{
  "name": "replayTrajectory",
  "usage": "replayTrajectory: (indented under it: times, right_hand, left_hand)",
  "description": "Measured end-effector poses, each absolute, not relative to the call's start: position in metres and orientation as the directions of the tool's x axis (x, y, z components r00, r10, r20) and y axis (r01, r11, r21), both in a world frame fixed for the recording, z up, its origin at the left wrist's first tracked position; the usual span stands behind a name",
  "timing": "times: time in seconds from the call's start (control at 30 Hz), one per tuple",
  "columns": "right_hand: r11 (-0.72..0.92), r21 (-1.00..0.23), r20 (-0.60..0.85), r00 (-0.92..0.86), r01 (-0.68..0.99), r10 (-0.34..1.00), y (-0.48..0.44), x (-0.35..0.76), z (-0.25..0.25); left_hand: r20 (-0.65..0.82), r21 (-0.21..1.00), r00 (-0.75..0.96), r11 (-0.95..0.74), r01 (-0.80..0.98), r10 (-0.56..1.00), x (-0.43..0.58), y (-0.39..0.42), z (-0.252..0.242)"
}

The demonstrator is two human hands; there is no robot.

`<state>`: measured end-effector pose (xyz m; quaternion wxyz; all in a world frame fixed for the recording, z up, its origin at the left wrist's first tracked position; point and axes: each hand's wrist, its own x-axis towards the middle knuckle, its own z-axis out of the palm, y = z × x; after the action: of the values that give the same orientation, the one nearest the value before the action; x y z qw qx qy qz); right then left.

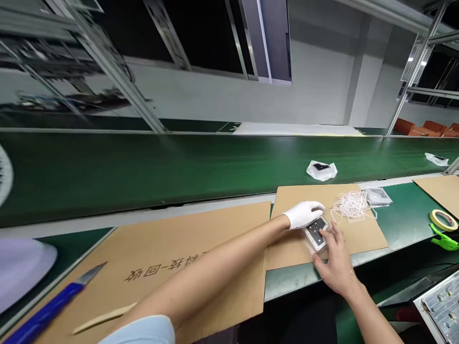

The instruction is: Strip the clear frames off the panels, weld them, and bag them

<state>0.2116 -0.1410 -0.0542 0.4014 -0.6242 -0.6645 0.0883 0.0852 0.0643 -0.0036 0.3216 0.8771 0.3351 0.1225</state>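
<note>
A small flat rectangular panel [315,232] with a dark face, pale marks and a light frame lies on cardboard, in what looks like a clear cover. My left hand [304,215], in a white glove, holds its far left side with the fingers bent over the edge. My bare right hand [336,265] grips the near right side. Its thumb is at the lower edge, and a fingertip rests on the dark face. The hands partly hide the panel's edges. Just right of them lies a tangled heap of white cords [351,206].
Beyond the cardboard sheet [358,241] runs a green conveyor belt [215,165] carrying a white-wrapped panel [322,170]. A bag [378,196], yellow tape roll [443,220] and green-handled tool [444,240] lie to the right. At left are a blue-handled knife [53,308] and a thin wooden stick [103,318].
</note>
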Motion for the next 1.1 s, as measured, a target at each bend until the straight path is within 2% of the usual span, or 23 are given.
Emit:
replayTrajectory:
  times: [0.13, 0.3, 0.43, 0.57, 0.67, 0.77, 0.83, 0.97, 1.1]
  right_hand:
    - [0.131, -0.658, 0.458, 0.256, 0.741, 0.851, -0.148, 0.209, -0.061]
    - [0.049, -0.639, 0.422, 0.297, 0.768, 0.857, -0.138, 0.197, -0.065]
    - [0.126, -0.626, 0.496, 0.268, 0.769, 0.826, -0.155, 0.206, -0.053]
    - [0.275, -0.581, 0.62, 0.198, 0.766, 0.759, -0.226, 0.231, -0.029]
    - [0.299, -0.547, 0.662, 0.186, 0.782, 0.726, -0.3, 0.248, -0.005]
    - [0.193, -0.527, 0.645, 0.242, 0.827, 0.725, -0.373, 0.253, 0.015]
    - [0.079, -0.541, 0.609, 0.325, 0.837, 0.724, -0.416, 0.249, 0.02]
    - [-0.19, -0.637, 0.475, 0.574, 0.747, 0.666, -0.482, 0.232, 0.008]
    - [-0.388, -0.673, 0.44, 0.762, 0.63, 0.475, -0.529, 0.229, -0.01]
  left_hand:
    - [0.014, 0.711, 0.726, -0.517, 0.477, 0.688, 0.068, 0.049, -0.012]
    - [0.046, 0.781, 0.645, -0.43, 0.453, 0.763, 0.064, 0.027, -0.021]
    - [0.084, 0.839, 0.631, -0.396, 0.372, 0.772, 0.062, 0.003, -0.013]
    - [0.108, 0.957, 0.764, -0.275, 0.094, 0.636, 0.056, -0.054, -0.003]
    - [0.207, 0.963, 0.852, -0.251, -0.093, 0.481, 0.065, -0.112, 0.0]
    - [0.322, 0.925, 0.875, -0.317, -0.21, 0.361, 0.089, -0.164, -0.001]
    - [0.338, 0.922, 0.89, -0.294, -0.25, 0.304, 0.113, -0.195, -0.004]
    - [0.285, 0.957, 0.949, -0.087, -0.275, 0.135, 0.166, -0.254, -0.016]
    - [0.26, 0.965, 0.959, 0.073, -0.253, -0.11, 0.207, -0.297, -0.025]
